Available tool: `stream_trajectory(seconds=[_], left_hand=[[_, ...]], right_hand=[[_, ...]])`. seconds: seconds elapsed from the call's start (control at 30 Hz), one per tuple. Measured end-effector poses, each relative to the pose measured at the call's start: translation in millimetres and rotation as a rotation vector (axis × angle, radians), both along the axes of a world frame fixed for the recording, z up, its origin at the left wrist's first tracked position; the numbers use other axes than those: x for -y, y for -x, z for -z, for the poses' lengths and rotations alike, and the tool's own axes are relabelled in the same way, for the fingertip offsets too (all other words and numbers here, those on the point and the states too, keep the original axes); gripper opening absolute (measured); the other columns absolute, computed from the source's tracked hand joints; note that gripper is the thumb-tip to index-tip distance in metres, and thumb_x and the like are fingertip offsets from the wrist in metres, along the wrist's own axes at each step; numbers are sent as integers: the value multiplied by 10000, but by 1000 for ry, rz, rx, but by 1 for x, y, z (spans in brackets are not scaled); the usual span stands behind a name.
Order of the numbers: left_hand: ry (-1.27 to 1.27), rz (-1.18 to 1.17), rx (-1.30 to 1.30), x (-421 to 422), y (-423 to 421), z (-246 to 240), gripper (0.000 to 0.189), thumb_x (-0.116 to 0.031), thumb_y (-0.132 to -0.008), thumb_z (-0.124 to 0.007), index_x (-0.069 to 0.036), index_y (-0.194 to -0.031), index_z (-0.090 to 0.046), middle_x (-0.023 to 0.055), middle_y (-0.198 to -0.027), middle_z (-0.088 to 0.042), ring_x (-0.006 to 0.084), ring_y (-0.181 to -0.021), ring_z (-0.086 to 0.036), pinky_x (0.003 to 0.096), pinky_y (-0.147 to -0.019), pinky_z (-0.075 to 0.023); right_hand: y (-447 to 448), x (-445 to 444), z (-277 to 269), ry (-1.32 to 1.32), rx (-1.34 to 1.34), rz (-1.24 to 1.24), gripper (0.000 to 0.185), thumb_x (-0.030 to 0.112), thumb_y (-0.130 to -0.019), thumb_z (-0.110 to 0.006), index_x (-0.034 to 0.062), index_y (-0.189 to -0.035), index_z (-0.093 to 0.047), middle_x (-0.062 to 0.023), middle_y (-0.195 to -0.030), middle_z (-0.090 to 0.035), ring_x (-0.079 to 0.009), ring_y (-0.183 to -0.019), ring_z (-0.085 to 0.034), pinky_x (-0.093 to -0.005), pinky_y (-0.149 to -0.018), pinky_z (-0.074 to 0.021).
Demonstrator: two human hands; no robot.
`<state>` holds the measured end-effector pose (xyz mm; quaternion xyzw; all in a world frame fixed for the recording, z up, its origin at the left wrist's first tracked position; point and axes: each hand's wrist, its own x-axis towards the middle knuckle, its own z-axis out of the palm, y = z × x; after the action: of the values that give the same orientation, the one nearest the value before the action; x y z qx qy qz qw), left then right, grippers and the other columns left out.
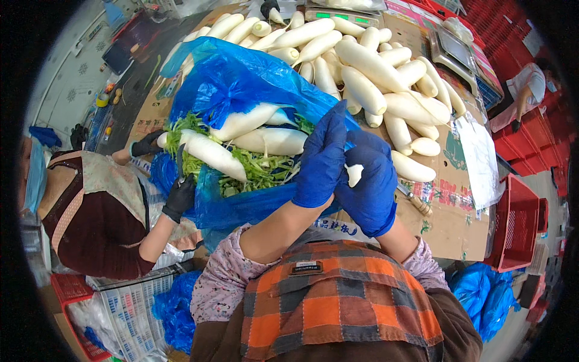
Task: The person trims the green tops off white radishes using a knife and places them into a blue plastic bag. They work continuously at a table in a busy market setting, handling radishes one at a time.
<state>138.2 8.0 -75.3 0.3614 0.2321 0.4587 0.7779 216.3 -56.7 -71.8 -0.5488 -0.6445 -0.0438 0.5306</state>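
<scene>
Both my hands wear blue gloves and meet in front of my chest, over the edge of a blue plastic bag (pixel 258 68). My right hand (pixel 368 181) is curled, and a small white piece (pixel 354 174), perhaps of radish, pokes out of it. My left hand (pixel 319 158) presses against it with its fingers pointing away from me; whether it grips anything is hidden. Beside my left hand, the opened bag holds white radishes (pixel 269 141) and cut green leaf stalks (pixel 262 167). A wooden-handled knife (pixel 418 202) lies right of my right hand.
White radishes (pixel 371 68) are heaped across the cardboard-covered table (pixel 452 240). At left, a co-worker's black-gloved hands (pixel 178 197) hold a radish (pixel 212 154) and a dark blade. Scales (pixel 454 50) stand at the back. Right are a white plastic sheet (pixel 479 158) and a red crate (pixel 515 221).
</scene>
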Motion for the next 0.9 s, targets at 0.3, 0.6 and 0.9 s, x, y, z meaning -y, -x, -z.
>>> stream_trajectory(seconds=[0.3,0.6,0.9], left_hand=[[-543,15,-196,19,7,-9,652,130,-875,-488,-34,-1484,-320,-12,-1094,-514,48,-822,-454,182,-752,-402],[-1078,-191,-693,14,8,3,655,-56,-895,-550,8,-1482,-269,179,-1305,-493,313,-1082,-557,371,-901,-460],[-1462,-99,-1272,29,31,-8,827,-135,-804,-606,-35,-1517,-199,232,-1553,-191,465,-1427,-156,668,-1099,-54]], right_hand=[[-13,-10,-3,-115,-184,-46,484,58,-770,-775,47,-1149,-474,-190,-1397,-468,-236,-1212,-514,-346,-997,-425],[-21,-2,7,-74,-249,-108,524,94,-756,-800,51,-1201,-526,-197,-1424,-448,-232,-1193,-550,-353,-968,-462],[-22,1,13,192,-780,-197,485,23,-792,-727,36,-1221,-502,-141,-1305,-544,-176,-1106,-556,-309,-917,-474]])
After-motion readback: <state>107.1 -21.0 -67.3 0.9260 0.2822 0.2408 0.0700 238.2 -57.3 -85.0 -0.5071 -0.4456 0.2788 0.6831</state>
